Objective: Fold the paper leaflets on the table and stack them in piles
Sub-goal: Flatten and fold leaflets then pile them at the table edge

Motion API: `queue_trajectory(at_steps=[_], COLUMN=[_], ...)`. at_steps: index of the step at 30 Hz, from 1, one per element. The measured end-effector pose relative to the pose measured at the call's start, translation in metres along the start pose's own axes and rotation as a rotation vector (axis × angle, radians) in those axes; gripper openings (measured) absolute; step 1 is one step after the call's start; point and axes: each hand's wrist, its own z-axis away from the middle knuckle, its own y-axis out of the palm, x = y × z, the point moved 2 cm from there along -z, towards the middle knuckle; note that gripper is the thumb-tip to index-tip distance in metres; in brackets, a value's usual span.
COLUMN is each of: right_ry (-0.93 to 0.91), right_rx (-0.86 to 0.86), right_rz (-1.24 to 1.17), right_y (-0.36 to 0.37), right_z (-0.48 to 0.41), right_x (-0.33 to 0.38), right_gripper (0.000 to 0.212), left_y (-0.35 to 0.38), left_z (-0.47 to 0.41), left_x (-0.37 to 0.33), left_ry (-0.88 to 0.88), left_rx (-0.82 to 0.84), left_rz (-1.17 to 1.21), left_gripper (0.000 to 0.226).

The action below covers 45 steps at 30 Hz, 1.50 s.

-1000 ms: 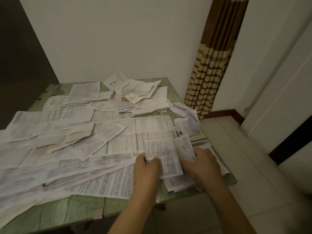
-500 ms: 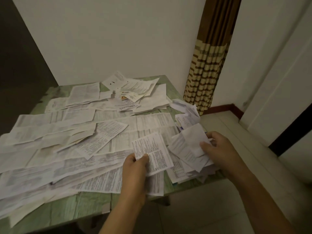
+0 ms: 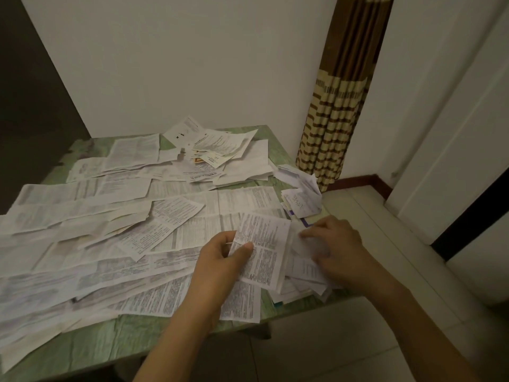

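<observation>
Many unfolded printed leaflets (image 3: pixel 91 238) cover the green table (image 3: pixel 91 346). My left hand (image 3: pixel 220 267) pinches a folded leaflet (image 3: pixel 264 249) by its left edge, thumb on top, near the table's front right. My right hand (image 3: pixel 341 252) lies just to its right, blurred, fingers curled on the small pile of folded leaflets (image 3: pixel 303 274) at the front right corner. A second heap of folded leaflets (image 3: pixel 301 195) sits further back along the right edge.
A loose mound of papers (image 3: pixel 217 155) lies at the table's far side by the white wall. A brown and cream striped curtain (image 3: pixel 338 106) hangs beyond the right corner. Tiled floor (image 3: pixel 358 340) lies to the right of the table.
My right hand has come down from holding papers raised onto the front right pile. My left hand has kept its folded leaflet and shifted slightly right.
</observation>
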Motion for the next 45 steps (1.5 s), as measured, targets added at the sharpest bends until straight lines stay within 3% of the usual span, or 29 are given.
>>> queue_trajectory(at_steps=[3, 7, 13, 17, 21, 24, 28, 31, 36, 45], right_ry=[-0.111, -0.107, -0.356, -0.487, -0.407, -0.164, 0.138, 0.18, 0.122, 0.048], right_rx=[-0.016, -0.048, -0.263, -0.206, -0.239, -0.413, -0.553, -0.578, -0.513, -0.543], right_rz=[-0.038, 0.08, 0.164, 0.111, -0.148, -0.396, -0.457, -0.448, -0.469, -0.463], right_y=[0.009, 0.01, 0.007, 0.01, 0.005, -0.003, 0.0, -0.002, -0.008, -0.022], right_z=[0.008, 0.009, 0.006, 0.024, 0.041, 0.05, 0.049, 0.044, 0.033, 0.023], right_x=[0.01, 0.013, 0.018, 0.007, -0.009, -0.024, -0.033, -0.026, -0.015, 0.002], right_gripper=[0.033, 0.044, 0.005, 0.011, 0.024, 0.016, 0.032, 0.03, 0.019, 0.016], left_y=[-0.002, -0.007, -0.012, -0.006, 0.022, 0.049, 0.074, 0.081, 0.082, 0.058], left_z=[0.0, -0.003, -0.008, -0.017, -0.029, -0.036, -0.036, -0.032, -0.029, -0.029], left_x=[0.003, 0.005, -0.001, -0.017, -0.028, -0.022, -0.004, 0.005, 0.002, -0.007], left_ry=[-0.013, -0.058, -0.082, -0.033, 0.038, 0.094, 0.224, 0.334, 0.39, 0.471], left_rx=[-0.008, -0.014, -0.009, 0.066, 0.234, 0.301, 0.207, 0.111, 0.062, -0.009], left_rz=[0.01, 0.041, 0.054, -0.01, -0.209, -0.412, -0.722, -0.96, -0.82, -0.626], left_gripper=[0.01, 0.011, 0.014, 0.011, 0.019, 0.027, 0.033, 0.04, 0.04, 0.035])
